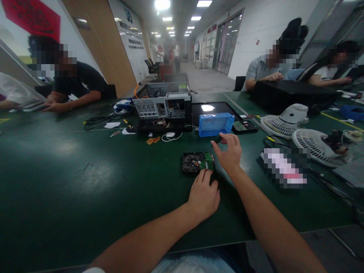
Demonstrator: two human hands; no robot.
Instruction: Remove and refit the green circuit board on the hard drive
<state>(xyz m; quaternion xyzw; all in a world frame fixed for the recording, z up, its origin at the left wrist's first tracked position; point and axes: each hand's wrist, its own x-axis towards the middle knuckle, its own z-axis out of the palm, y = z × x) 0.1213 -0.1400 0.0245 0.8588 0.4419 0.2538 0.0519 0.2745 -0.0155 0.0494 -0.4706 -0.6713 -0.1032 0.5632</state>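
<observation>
Evidently the hard drive (196,162) lay on the surface (85,170) with its green board in place, the left hand (204,195) resting loose fingers on its near corner, the right hand (229,151) spread open and empty.

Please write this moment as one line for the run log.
left hand: touching near edge of hard drive | right hand: open, hovering right of hard drive | blue box: behind

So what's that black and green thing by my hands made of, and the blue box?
The hard drive looks like dark matte metal carrying a green circuit board. The blue box seems to be translucent plastic: light glows through its walls.
</observation>
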